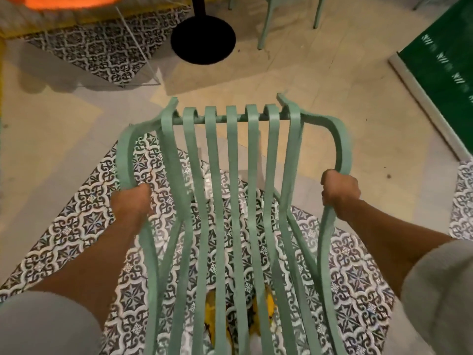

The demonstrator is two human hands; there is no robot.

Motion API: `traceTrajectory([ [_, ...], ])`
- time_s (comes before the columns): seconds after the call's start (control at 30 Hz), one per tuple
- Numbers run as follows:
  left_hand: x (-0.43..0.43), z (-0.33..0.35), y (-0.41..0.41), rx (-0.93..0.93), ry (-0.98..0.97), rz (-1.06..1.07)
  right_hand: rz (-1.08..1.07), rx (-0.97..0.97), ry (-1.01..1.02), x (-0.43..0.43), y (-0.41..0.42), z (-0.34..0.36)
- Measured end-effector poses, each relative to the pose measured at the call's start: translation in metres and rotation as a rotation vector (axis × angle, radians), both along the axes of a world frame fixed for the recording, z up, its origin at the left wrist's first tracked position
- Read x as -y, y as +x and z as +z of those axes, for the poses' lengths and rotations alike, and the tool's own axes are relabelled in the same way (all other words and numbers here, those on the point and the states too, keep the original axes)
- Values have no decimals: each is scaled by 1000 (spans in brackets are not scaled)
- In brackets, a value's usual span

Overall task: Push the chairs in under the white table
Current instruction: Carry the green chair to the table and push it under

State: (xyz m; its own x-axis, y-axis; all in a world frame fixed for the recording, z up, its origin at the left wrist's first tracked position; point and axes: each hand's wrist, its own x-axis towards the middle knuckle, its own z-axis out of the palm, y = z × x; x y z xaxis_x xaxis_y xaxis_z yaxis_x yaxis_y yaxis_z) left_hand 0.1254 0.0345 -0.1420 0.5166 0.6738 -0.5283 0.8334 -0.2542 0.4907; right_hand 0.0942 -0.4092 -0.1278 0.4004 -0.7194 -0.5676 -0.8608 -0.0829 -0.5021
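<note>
A mint-green slatted metal chair (pixel 233 190) fills the middle of the head view, seen from above and behind. My left hand (pixel 131 201) is closed around its left armrest. My right hand (pixel 340 188) is closed around its right armrest. The chair's front edge points away from me toward a black round table base (pixel 203 39) with a black post. The white table top itself is out of view.
Legs of a second mint-green chair (pixel 289 19) stand at the top right. A green panel with a pale edge (pixel 435 73) runs along the right. Patterned tile patches break up the beige floor. An orange cushion (pixel 71 0) lies at the top left.
</note>
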Motion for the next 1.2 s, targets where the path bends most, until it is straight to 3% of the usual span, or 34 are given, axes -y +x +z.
traceTrajectory([
  [0.2,0,15,2,-64,88,-55,65,-2,17,4,6,13],
  [0.3,-1,14,12,-62,114,-76,74,94,121,11,5,12],
  [0.43,-4,10,26,-39,99,-86,142,178,65,8,-33,-1],
  [0.53,-3,9,31,-15,79,-97,99,37,140,-4,-94,-32],
  [0.67,-1,13,32,13,106,-56,145,-224,8,-16,-145,-59],
  [0.77,0,8,28,74,123,-52,117,-241,-37,-17,-143,-70],
  [0.9,-7,2,12,196,-75,-47,142,-259,-84,-11,-137,-80],
  [1.0,-13,-18,-34,116,-156,-133,164,-276,-96,-9,-129,-79],
  [1.2,-14,-59,-105,-71,-67,-91,150,-270,-42,-2,-111,-78],
])
